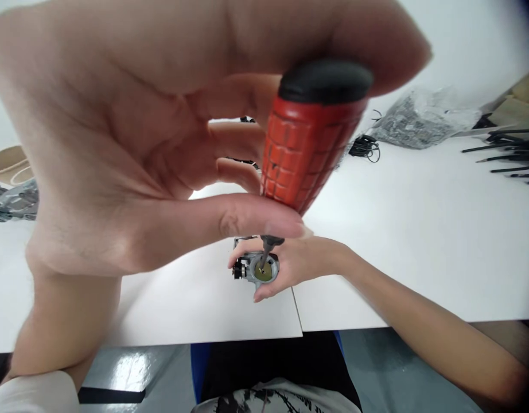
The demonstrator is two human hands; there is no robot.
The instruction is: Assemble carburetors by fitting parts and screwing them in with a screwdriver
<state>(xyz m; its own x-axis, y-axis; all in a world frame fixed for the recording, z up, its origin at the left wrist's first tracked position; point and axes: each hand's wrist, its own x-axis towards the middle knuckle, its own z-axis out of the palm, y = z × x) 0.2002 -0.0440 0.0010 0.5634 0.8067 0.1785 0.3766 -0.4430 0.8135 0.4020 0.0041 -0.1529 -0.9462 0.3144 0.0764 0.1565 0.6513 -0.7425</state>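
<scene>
Close to the camera, my left hand (pixel 131 149) has its thumb and index finger closed around a screwdriver (pixel 310 146) with a red ribbed handle and black cap. The tool tilts downward, and its thin dark shaft reaches the brass-coloured round plate (pixel 263 272) in the bore of a small metal carburetor (pixel 249 268). The tip appears to meet the middle of that plate, at a small screw. My right hand (pixel 292 263) grips the carburetor from the right, thumb on the near side and a finger on the far side. Its palm hides part of the body.
The white table (pixel 402 229) has a seam running toward its front edge. A clear bag of small metal parts (pixel 419 120) lies at the back right, beside a black cable bundle (pixel 364 147) and several black rods (pixel 516 152). Bagged grey parts (pixel 19 201) sit at left.
</scene>
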